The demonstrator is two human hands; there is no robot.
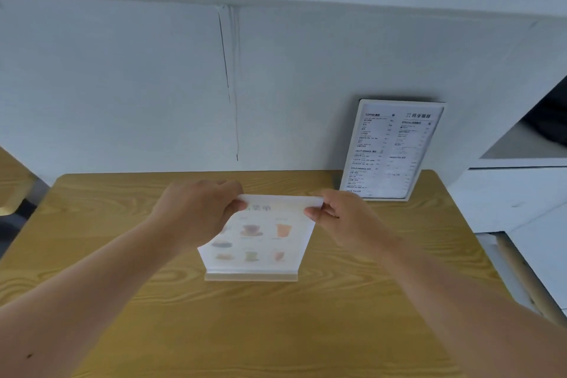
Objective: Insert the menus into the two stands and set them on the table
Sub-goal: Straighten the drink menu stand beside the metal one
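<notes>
While the second of the two stands is yet to be finished, I log the items as follows.

Item: first stand (391,150), upright at the far right of the table (276,331), against the wall (122,86). It carries a text menu. I judge this one done.

Item: second stand (251,277), a low pale base near the middle of the table, in front of me. The picture menu (264,239), printed with cups and drinks, rises from it and leans away from me. Its bottom edge sits at the base; whether it is fully seated in the slot I cannot tell, as the sheet is blurred.

Item: my left hand (196,212). Fingers curled, thumb and fingertips pinched on the sheet's top left corner; the hand covers part of the left margin.

Item: my right hand (340,218). Thumb and forefinger closed on the top right corner, other fingers folded in, not spread.

Step in hand, as I judge it: feeding or straightening the second menu in its stand.

Next move calls for: even downward pressure from both corners so the sheet goes in square, a check that it sits level, then a release and placing the stand, perhaps near the first one. Uneven force could bend or skew the sheet.
</notes>
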